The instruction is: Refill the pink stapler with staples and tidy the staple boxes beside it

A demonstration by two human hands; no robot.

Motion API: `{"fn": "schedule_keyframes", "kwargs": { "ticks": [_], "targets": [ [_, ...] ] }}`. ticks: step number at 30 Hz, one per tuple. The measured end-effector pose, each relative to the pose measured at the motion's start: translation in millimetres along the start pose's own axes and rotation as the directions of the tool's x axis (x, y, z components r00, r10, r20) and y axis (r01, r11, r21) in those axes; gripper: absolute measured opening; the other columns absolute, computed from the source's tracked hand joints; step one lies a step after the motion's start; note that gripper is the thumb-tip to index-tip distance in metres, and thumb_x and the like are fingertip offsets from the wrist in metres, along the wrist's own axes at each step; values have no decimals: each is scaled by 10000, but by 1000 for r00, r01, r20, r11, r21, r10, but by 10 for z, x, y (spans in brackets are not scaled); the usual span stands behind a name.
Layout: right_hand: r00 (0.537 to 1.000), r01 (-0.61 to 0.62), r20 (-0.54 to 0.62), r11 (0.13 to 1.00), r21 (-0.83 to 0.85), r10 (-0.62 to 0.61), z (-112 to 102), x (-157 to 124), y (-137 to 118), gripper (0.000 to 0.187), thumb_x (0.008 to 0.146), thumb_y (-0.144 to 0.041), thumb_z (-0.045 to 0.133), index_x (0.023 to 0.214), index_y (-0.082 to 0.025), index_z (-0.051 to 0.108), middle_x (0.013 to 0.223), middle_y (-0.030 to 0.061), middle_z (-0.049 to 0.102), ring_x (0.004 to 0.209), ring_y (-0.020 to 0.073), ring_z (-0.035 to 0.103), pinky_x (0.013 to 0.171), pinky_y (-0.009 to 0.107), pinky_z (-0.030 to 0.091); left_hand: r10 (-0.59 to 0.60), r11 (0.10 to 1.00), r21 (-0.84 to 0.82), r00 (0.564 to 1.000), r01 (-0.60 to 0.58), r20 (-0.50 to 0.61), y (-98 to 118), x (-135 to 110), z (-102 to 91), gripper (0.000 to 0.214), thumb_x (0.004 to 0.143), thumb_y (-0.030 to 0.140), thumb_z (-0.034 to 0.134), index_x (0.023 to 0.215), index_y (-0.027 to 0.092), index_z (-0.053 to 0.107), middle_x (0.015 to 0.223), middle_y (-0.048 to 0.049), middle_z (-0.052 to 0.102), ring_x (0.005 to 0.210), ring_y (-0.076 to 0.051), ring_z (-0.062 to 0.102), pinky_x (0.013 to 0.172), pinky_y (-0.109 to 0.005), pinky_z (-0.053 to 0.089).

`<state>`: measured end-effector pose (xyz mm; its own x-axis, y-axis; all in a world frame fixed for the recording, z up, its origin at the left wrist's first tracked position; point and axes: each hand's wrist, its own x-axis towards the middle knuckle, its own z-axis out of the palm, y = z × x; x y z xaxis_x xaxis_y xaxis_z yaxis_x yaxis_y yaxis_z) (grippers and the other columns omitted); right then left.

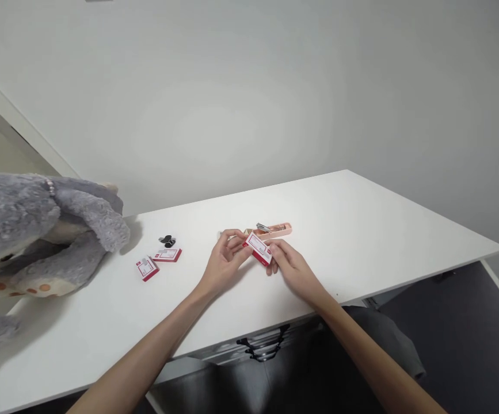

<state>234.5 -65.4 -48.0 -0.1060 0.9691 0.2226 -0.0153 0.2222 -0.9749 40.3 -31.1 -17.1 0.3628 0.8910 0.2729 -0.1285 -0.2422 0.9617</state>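
Between my two hands is a small red and white box (pixel 258 247) with a printed label, held tilted above the table. The fingers of my left hand (pixel 228 253) grip its left end, and my right hand (pixel 287 260) pinches its right end. Just behind the box lies an open pink stapler (pixel 280 230), its metal part raised; the box and my left fingers hide some of it. Two similar red and white boxes, a left one (pixel 147 268) and a right one (pixel 168 255), rest on the table to the left. Beside them sits a small black object (pixel 168 241).
A large grey plush toy (pixel 80 230) occupies the table's left end. The white table (pixel 361 230) backs onto a grey wall (pixel 249 103). Black drawer handles (pixel 264 345) show below the front edge, where the table ends close to my forearms.
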Motion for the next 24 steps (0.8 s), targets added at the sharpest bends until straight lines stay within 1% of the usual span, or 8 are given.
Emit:
{"fn": "schedule_keyframes", "kwargs": {
  "ticks": [4,6,9,11,17,21,24],
  "targets": [
    [999,-38,-36,999,-33,37,16,-3,34,498,1040,-681,463,1092,-224,653,701,1,679,678,203,663,692,330,520,21,1000,3,998,-21,-51,-1,16,-28,370,932,455,785,1109,245,538,1027,-18,739,970,-165,709,933,-338,528],
    [998,-42,-39,998,-41,41,18,-7,29,494,1039,-683,462,1074,-227,648,720,5,685,681,200,663,696,331,523,28,1000,11,998,-27,-64,-5,22,-33,374,930,463,785,1112,244,542,1017,-17,731,974,-164,704,929,-329,527],
    [999,-31,-44,999,-37,29,20,-12,15,485,1033,-688,471,1026,-233,638,795,22,710,685,193,662,704,334,538,32,999,30,996,-30,-84,0,24,-27,382,922,482,787,1109,246,551,1001,-16,723,965,-171,701,941,-344,536],
    [999,-24,-44,999,-34,23,21,-14,12,485,1032,-686,477,1027,-231,644,824,28,719,685,189,662,708,333,540,34,998,48,994,-29,-103,12,23,-17,383,914,499,789,1096,244,568,1000,-21,720,958,-177,700,943,-353,545],
    [998,-35,-56,999,-42,32,26,-19,26,496,1028,-689,484,1078,-228,658,793,28,719,690,199,662,691,329,526,38,992,127,983,-15,-181,54,22,5,364,908,549,777,1019,225,653,1071,-60,730,1047,-225,709,979,-385,559],
    [997,-20,-75,999,-31,18,33,-14,28,473,1017,-672,521,1062,-223,665,826,40,726,718,201,664,714,337,535,52,989,145,983,-26,-177,58,19,-14,334,931,534,757,1032,225,681,1088,-68,749,1053,-235,710,979,-393,558],
    [996,-23,-92,999,-38,20,37,-11,19,439,1005,-639,560,1072,-222,677,876,49,739,764,208,677,748,348,548,75,982,186,982,-42,-174,61,9,-33,304,972,521,709,1039,224,707,1085,-68,750,1074,-237,698,1016,-400,538]
  ]
}}
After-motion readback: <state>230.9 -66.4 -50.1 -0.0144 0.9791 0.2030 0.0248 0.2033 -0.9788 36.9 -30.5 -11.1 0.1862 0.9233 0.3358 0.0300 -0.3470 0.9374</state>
